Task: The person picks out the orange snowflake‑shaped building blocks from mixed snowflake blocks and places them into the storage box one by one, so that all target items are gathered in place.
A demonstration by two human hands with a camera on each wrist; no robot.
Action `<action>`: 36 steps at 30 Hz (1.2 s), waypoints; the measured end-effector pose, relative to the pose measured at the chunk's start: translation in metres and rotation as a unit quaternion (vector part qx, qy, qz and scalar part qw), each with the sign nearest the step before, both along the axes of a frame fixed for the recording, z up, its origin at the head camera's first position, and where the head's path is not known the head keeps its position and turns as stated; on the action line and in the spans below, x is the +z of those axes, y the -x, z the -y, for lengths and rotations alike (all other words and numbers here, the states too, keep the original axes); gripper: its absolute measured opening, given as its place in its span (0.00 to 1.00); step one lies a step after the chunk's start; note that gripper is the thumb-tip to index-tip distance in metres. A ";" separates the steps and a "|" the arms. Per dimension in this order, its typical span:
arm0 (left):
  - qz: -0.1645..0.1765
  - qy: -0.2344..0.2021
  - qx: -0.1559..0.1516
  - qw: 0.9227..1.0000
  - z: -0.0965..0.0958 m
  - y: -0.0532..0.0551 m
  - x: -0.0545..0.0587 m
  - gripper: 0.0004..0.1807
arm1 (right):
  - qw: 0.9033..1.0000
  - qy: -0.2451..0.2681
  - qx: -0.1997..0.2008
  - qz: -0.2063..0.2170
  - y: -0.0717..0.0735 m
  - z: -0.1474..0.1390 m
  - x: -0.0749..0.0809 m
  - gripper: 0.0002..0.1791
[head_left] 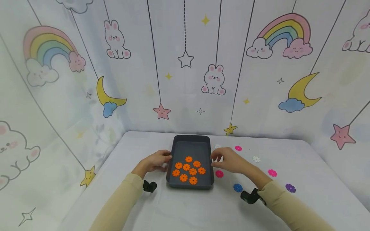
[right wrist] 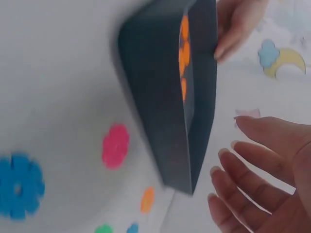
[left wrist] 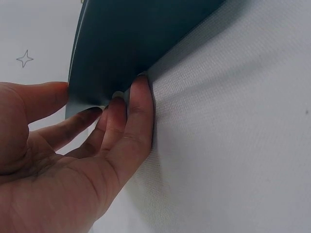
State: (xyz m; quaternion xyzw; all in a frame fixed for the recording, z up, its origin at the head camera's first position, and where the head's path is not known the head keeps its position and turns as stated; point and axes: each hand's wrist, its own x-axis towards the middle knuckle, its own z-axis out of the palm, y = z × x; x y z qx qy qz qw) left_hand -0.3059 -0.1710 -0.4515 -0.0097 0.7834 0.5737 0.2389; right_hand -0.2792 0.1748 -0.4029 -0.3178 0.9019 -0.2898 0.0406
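A dark grey rectangular tray (head_left: 192, 149) lies on the white tabletop, with several orange flower-shaped discs (head_left: 186, 167) in its near half. My left hand (head_left: 156, 161) is at the tray's left side. In the left wrist view its thumb (left wrist: 48, 97) meets the tray's edge, while the fingers (left wrist: 138, 107) reach to the lower part of the wall. On the other side, my right hand (head_left: 229, 159) hovers close to the right rim. The right wrist view shows its fingers (right wrist: 248, 189) spread, loosely bent and apart from the tray wall (right wrist: 150, 82), holding nothing.
Right of the tray lie loose flower discs: pink (head_left: 219, 173), blue (head_left: 238, 187), white (head_left: 256, 159), purple (head_left: 290, 188) and several more. A green disc (right wrist: 104, 228) shows in the right wrist view. A patterned cloth backdrop (head_left: 185, 96) stands behind the table.
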 end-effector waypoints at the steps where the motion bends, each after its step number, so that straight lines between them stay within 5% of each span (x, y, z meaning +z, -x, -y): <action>1: 0.000 0.000 0.000 1.000 0.000 0.000 0.000 0.27 | 1.000 -0.002 -0.007 -0.004 0.004 -0.006 0.001 0.11; 10: -0.003 0.003 0.000 1.000 0.001 0.000 0.000 0.26 | 0.997 -0.013 -0.067 -0.019 0.046 -0.046 -0.005 0.14; 19: -0.001 0.005 0.000 1.000 0.000 -0.001 0.001 0.27 | 0.994 -0.014 -0.106 0.017 0.075 -0.044 -0.030 0.18; 36: -0.009 0.005 -0.002 1.000 -0.001 0.001 -0.002 0.26 | 0.985 -0.043 -0.152 0.075 0.092 -0.022 -0.057 0.16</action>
